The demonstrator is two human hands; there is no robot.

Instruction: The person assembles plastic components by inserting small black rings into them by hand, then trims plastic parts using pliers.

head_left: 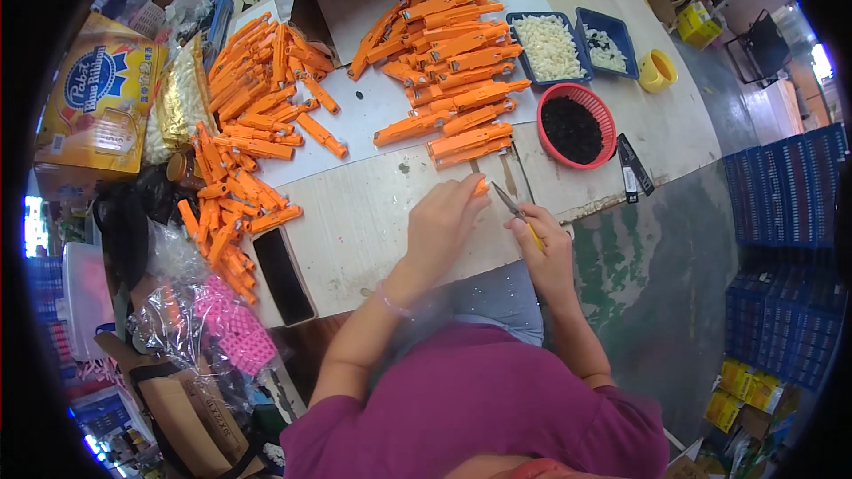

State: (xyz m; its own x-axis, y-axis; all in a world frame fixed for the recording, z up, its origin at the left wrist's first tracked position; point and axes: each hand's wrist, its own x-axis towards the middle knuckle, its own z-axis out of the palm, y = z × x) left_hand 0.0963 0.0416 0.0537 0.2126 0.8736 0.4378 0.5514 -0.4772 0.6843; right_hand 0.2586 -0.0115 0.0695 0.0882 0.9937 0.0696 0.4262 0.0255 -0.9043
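Note:
Between the fingertips of my left hand (pixel 446 220) is an orange plastic piece (pixel 481 187), mostly covered by the fingers. My right hand (pixel 550 259) grips a pointed metal tool with a yellow handle (pixel 536 236); its exact kind is unclear. The tool's tip points toward the orange piece, close beside it; whether they touch, I cannot tell. Beyond my hands lies a stacked pile of long orange plastic pieces (pixel 466 62). A looser heap of similar orange pieces (pixel 253 80) spreads down the left side. A red basket (pixel 592 162) of small black parts stands right of my hands.
Two blue trays (pixel 561 82) with small white parts stand far right, beside a yellow ring-shaped object (pixel 658 72). A dark phone (pixel 284 277) lies near the table's left front edge. Flat black objects (pixel 634 167) sit at the right edge. Clear bags with pink netting (pixel 238 326) crowd the left.

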